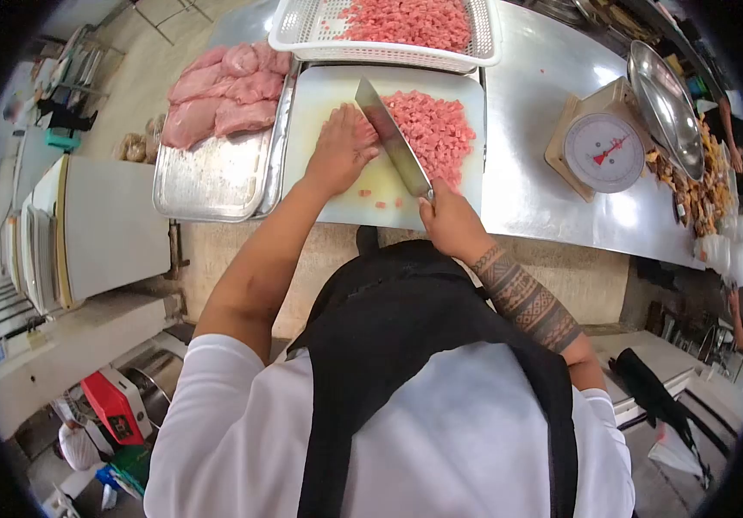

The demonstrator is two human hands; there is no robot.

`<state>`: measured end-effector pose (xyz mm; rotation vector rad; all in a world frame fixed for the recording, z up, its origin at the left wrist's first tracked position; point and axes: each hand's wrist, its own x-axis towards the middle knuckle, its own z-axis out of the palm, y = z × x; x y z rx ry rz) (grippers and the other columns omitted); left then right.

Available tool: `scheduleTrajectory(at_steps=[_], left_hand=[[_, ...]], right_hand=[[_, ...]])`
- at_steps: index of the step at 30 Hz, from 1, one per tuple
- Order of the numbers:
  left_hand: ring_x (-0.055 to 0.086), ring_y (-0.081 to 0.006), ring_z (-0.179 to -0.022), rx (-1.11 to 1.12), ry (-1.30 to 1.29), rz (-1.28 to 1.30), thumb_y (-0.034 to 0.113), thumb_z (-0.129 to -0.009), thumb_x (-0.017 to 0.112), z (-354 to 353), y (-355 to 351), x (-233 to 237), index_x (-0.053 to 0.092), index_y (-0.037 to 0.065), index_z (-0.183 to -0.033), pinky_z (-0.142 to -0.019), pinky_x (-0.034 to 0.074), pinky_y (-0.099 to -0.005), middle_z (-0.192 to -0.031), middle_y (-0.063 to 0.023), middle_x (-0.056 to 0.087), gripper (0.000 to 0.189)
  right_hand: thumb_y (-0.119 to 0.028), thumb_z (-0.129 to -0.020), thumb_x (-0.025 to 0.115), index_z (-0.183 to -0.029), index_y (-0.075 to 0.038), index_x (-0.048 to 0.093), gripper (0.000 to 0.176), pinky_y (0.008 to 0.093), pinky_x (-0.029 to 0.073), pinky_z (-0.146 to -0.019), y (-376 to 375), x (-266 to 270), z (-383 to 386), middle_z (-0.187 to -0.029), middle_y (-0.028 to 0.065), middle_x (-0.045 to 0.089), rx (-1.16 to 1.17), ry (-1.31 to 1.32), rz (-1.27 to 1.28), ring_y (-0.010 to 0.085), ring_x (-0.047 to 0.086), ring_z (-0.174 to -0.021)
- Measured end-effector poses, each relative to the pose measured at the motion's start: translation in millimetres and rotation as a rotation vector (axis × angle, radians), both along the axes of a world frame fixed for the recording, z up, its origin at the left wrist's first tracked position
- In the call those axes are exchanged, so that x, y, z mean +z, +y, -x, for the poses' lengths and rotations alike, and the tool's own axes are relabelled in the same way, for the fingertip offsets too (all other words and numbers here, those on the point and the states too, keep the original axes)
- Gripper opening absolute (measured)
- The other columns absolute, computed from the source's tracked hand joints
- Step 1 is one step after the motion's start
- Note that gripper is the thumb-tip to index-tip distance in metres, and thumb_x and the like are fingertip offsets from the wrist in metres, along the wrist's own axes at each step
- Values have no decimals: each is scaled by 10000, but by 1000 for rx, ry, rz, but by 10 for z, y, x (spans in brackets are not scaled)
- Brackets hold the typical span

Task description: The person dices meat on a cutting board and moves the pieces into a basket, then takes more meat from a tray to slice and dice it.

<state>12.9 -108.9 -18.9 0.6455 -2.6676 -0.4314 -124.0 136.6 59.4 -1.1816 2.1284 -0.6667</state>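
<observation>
My right hand (452, 220) is closed round the handle of a wide-bladed kitchen knife (395, 144), whose blade slants up and left across the white cutting board (313, 95). Left of the blade, my left hand (339, 155) presses on a piece of raw meat (364, 130), its fingers bent over it and partly hiding it. On the blade's right side lies a heap of diced pink meat (437, 129). A few loose cubes (381, 205) rest near the board's front edge.
Large raw meat pieces (231, 91) lie on a metal tray (207, 186) at left. Behind the board, a white plastic basket (302, 43) holds diced meat. A dial scale (603, 151) with a metal pan (660, 104) stands on the steel table (522, 173) at right.
</observation>
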Motion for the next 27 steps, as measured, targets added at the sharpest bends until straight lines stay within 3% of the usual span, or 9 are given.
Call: scheduleTrajectory(at_steps=[4, 6, 12, 15, 19, 22, 25, 27], left_hand=[[507, -442, -1366, 178, -41, -217, 277, -864, 853, -397, 602, 501, 365, -83, -1569, -1180, 409, -521, -1438, -273, 506, 931], [541, -429, -1318, 243, -106, -430, 203, -797, 911, -575, 833, 490, 393, -86, -1552, -1127, 464, -488, -1357, -255, 538, 960], [624, -380, -1172, 295, -96, -586, 140, -700, 962, -402, 1125, 310, 489, -80, -1443, -978, 535, -429, -1250, -235, 564, 908], [655, -312, -903, 317, 29, -475, 99, -703, 957, -67, 1203, 125, 540, -76, -1359, -836, 574, -419, -1072, -182, 606, 797], [683, -312, -942, 346, 128, -533, 111, -734, 946, 254, 1283, 167, 575, -70, -1303, -832, 578, -413, -1119, -208, 650, 703], [646, -383, -1129, 304, 108, -648, 111, -755, 921, 206, 1262, 317, 550, -48, -1295, -912, 551, -459, -1227, -246, 619, 674], [701, -309, -981, 397, 117, -551, 162, -813, 897, 60, 1020, 533, 596, -58, -1268, -872, 578, -425, -1206, -219, 672, 589], [679, -362, -1012, 341, 165, -248, 203, -864, 851, -33, 521, 207, 627, -47, -1234, -923, 547, -477, -1172, -225, 677, 499]], right_hand=[[-238, -1035, 612, -1120, 37, 554, 294, 582, 528, -806, 49, -24, 81, -930, 319, 692, 3, -64, 103, 515, 687, -921], [-255, -1037, 624, -1083, 45, 559, 310, 569, 524, -795, 71, 116, 114, -907, 318, 685, -20, -154, 88, 520, 683, -911], [-282, -1044, 644, -1094, 36, 584, 328, 523, 526, -727, 258, 536, 365, -839, 276, 677, 18, -137, 88, 473, 692, -814], [-281, -1042, 659, -1094, 22, 603, 312, 486, 522, -692, 320, 643, 474, -810, 250, 670, -8, -155, 85, 432, 688, -759], [-284, -1048, 659, -1040, 26, 602, 316, 450, 510, -675, 361, 637, 561, -769, 231, 647, -28, -87, 135, 376, 675, -720], [-285, -1048, 657, -1023, 28, 586, 323, 456, 508, -678, 382, 693, 530, -764, 231, 642, -63, -144, 78, 387, 665, -716], [-280, -1055, 638, -1020, 27, 570, 316, 477, 507, -683, 403, 626, 453, -767, 241, 644, -80, -242, 81, 420, 662, -725], [-270, -1056, 621, -1021, 30, 561, 308, 502, 511, -698, 349, 639, 341, -791, 257, 655, -54, -189, 82, 452, 669, -761]])
